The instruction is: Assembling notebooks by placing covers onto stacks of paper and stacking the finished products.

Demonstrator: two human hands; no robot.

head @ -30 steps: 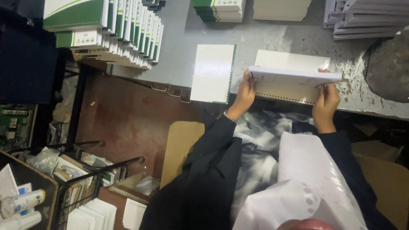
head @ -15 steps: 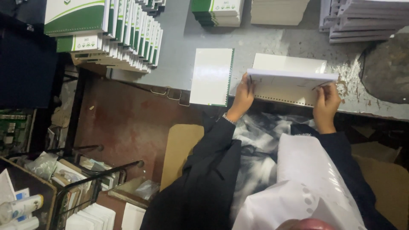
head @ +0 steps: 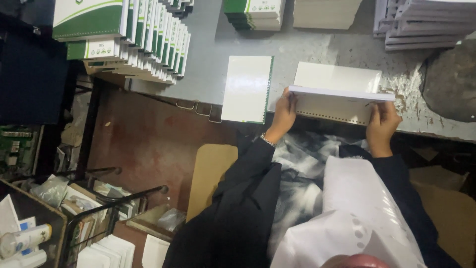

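My left hand [head: 283, 113] grips the left end of a white punched paper block [head: 334, 106], and my right hand [head: 382, 124] grips its right end. The block stands on its long edge at the near edge of the grey table [head: 297, 44], with a row of punched holes along its lower side. Behind it lies a flat white pad [head: 337, 77]. Just left of my left hand rests a white spiral-bound notebook [head: 247, 88] with a green edge. More white punched sheets [head: 357, 218] lie in my lap.
Green and white notebooks [head: 134, 39] are fanned at the table's left end. Further stacks [head: 254, 12] and a grey pile [head: 421, 25] sit at the back, a dark round lump [head: 448, 82] at right. A cardboard sheet [head: 210, 173] and a cluttered rack [head: 94, 213] stand on the floor at left.
Both hands keep hold of the paper block in nearly the same place. Only the view has shifted slightly.
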